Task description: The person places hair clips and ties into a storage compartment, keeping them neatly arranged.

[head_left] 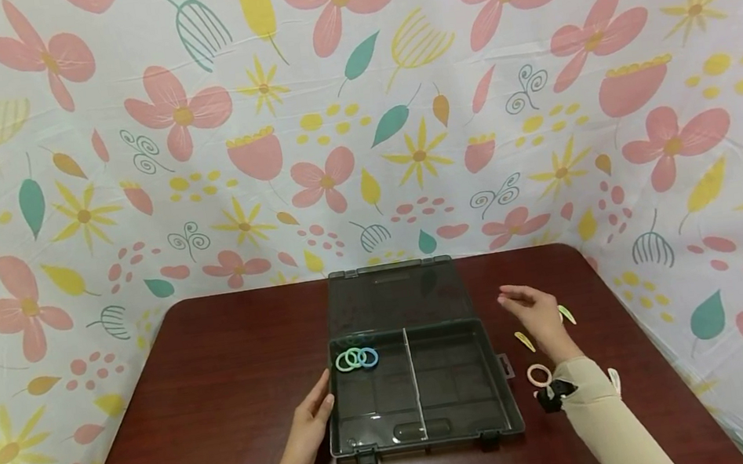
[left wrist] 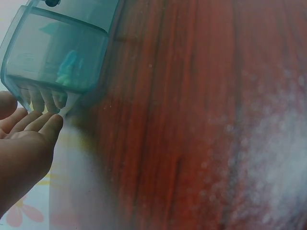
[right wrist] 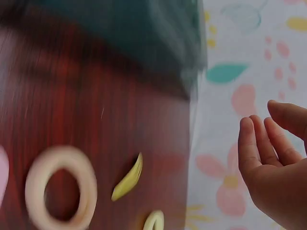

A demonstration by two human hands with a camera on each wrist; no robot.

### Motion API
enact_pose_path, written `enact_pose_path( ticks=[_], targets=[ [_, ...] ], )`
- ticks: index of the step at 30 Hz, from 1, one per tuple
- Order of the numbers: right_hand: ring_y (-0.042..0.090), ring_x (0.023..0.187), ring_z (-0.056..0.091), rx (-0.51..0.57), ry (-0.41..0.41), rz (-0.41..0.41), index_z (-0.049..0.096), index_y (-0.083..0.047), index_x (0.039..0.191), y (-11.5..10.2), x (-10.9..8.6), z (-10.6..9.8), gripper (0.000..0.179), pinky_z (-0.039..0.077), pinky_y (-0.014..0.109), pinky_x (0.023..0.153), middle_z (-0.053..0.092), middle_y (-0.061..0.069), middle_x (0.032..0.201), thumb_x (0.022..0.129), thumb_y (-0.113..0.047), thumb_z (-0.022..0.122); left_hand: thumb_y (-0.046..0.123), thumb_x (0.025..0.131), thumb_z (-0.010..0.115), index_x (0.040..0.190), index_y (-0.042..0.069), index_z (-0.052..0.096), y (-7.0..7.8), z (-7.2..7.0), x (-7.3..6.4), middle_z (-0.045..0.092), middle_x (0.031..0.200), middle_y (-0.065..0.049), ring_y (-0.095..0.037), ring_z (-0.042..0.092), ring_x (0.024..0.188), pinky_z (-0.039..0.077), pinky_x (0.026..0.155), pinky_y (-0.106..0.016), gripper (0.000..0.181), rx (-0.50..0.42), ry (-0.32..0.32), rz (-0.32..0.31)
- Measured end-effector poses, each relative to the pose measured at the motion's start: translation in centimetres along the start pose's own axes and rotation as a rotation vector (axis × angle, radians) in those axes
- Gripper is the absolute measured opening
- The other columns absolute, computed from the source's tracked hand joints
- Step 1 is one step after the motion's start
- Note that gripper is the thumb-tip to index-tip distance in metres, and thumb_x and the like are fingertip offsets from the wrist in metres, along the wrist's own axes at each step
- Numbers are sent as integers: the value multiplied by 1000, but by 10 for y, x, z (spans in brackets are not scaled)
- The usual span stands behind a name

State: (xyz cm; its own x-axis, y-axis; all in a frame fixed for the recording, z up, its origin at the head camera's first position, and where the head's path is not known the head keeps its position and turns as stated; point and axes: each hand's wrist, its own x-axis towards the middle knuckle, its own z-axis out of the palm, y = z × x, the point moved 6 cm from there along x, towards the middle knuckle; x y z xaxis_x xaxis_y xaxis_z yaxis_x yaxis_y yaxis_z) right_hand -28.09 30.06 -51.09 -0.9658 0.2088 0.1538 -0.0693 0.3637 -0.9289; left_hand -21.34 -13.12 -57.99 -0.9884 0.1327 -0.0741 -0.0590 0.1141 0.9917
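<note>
The left hand lies along the outer left wall of the clear dark case; its fingers are nearly straight and flat to the plastic, the thumb near the rim, touching without a grip. The case stands open on the bench, its lid laid back on the far side. It should be light and stiff, its smooth walls a little slippery, best steadied by a side wall rather than by the lid.

Green and blue rings lie overlapping in the far left corner of the left compartment, left of the pale divider. They look light and probably springy; a pinch on the band should do.

Right of the case, on the bench, are a yellow clip and, nearer, a cream ring. The clip looks thin, light and hard, easiest taken across its narrow middle.

The right hand reaches toward the far side, its fingers softly bent, the thumb apart from them, nothing between. Just right of it lies a yellow-green clip, partly hidden.
</note>
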Motion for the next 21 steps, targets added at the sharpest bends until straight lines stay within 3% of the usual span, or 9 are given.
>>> enact_pose_path(
  ticks=[5, 12, 21],
  targets=[
    [-9, 84, 59, -16, 87, 36, 63, 1, 123, 20, 1, -32, 37, 49, 11, 72, 65, 21, 118, 91, -17, 68, 6, 101, 47, 150, 8, 33, -3, -1, 1, 28, 154, -15, -37, 22, 141, 26, 110, -56, 51, 11, -1, 4],
    [-10, 81, 59, -1, 175, 163, 61, 2, 127, 48, 0, -64, 41, 48, 10, 70, 70, -1, 110, 90, -14, 69, 8, 101, 48, 150, 10, 34, -6, -1, 1, 30, 154, -14, -38, 23, 141, 27, 109, -57, 51, 25, 7, -4],
    [-15, 78, 55, -24, 202, 255, 55, 6, 131, 69, -4, -77, 45, 48, 10, 70, 66, 12, 119, 90, -8, 67, 7, 101, 48, 150, 9, 35, -3, -1, 1, 29, 154, -14, -35, 21, 142, 24, 111, -55, 51, 9, 6, -5]
  ],
)
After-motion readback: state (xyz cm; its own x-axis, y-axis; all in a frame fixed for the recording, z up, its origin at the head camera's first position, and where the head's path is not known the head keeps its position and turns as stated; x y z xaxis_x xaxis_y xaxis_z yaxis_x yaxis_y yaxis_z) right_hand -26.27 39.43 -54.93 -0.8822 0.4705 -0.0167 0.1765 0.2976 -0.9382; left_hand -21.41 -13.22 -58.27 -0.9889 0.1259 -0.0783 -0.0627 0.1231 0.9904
